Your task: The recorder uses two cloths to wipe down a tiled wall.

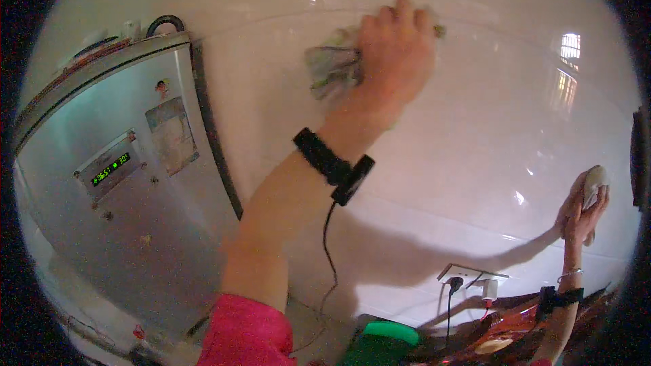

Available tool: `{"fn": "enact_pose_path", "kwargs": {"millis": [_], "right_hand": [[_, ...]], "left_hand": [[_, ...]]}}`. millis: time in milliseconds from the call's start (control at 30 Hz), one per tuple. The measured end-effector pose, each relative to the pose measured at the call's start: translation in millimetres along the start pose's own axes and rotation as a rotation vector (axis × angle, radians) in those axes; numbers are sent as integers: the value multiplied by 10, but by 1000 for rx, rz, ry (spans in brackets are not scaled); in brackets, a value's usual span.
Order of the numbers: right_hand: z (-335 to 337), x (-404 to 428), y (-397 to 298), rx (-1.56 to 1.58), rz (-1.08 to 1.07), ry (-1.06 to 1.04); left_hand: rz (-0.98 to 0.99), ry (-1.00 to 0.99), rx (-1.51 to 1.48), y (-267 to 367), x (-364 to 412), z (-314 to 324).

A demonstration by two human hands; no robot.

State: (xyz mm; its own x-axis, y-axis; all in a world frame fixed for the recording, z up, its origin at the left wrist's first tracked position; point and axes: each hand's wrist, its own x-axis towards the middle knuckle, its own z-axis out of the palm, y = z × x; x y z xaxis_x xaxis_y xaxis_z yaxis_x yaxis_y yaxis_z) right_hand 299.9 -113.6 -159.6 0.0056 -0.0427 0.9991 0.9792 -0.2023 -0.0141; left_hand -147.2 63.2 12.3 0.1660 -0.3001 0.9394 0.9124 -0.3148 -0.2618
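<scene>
My left hand (399,53), slightly blurred, holds a crumpled grey-green cloth (333,67) flat against the glossy white tiled wall (457,127). Part of the cloth shows left of the hand, and a small bit shows past the fingers on the right. Far to the right, my right hand (585,216) grips a pale cloth (594,183) against the same wall. Both wrists wear black bands; a thin cable hangs from the left one.
A refrigerator (168,234) with magnets and a lit digital display stands at the left. Low on the wall is a socket panel (473,277) with a black plug and a white plug. A green object (389,335) and reddish, shiny items (513,325) lie below.
</scene>
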Motion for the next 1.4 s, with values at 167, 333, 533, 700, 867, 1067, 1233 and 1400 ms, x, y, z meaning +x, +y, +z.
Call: {"fn": "enact_pose_path", "kwargs": {"millis": [167,333,533,700,867,1067,1233,1400], "right_hand": [[-44,-14,109,-10,-21,-9],[-72,54,8,41,-67,1],[-95,-5,-18,34,-32,8],[-62,64,-101,46,-39,-12],[-26,71,-142,60,-40,-16],[-111,44,-42,-30,-70,-38],[-214,89,-191,-60,-107,-15],[-156,103,-249,-16,-98,-7]], "left_hand": [[37,-24,-85,-380,-133,122],[-127,-41,87,-1479,-548,181],[-287,-199,5,-244,-102,62],[-15,13,-160,893,240,-3],[106,0,-291,1305,414,-71],[103,-57,-257,560,305,-10],[-63,-99,-101,-361,-15,17],[-317,-160,80,-1268,-336,-117]]}}
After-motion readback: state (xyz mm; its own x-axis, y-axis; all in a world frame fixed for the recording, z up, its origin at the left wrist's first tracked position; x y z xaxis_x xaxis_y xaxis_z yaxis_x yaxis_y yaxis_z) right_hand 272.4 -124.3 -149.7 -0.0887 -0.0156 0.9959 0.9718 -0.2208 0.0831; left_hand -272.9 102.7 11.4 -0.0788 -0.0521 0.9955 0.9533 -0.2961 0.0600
